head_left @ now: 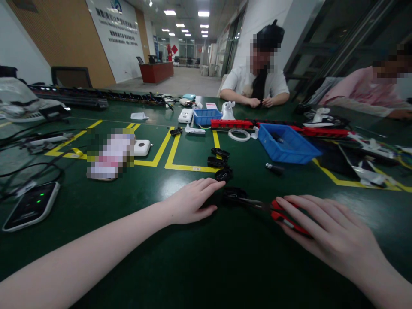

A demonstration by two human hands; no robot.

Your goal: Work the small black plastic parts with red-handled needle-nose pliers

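My right hand (334, 234) holds a pair of pliers (291, 219) by the red handles, fingers laid over them. Their slim metal jaws point left and meet a small black part (234, 194) on the table; whether they grip it I cannot tell. To the left of that part is my left hand (195, 201), palm down, fingers stretched and thumb apart. Its fingertips reach the nearest of several black parts (217, 162) that lie in a short column. Nothing shows between the left fingers.
The green table (148, 262) bears yellow tape outlines (189, 168). A blue bin (286, 143) stands at right, a black cylindrical piece (274, 168) before it. At left lie a phone (111, 156) and a black-screened device (32, 206). A co-worker (254, 83) sits opposite, another person (357, 92) at right.
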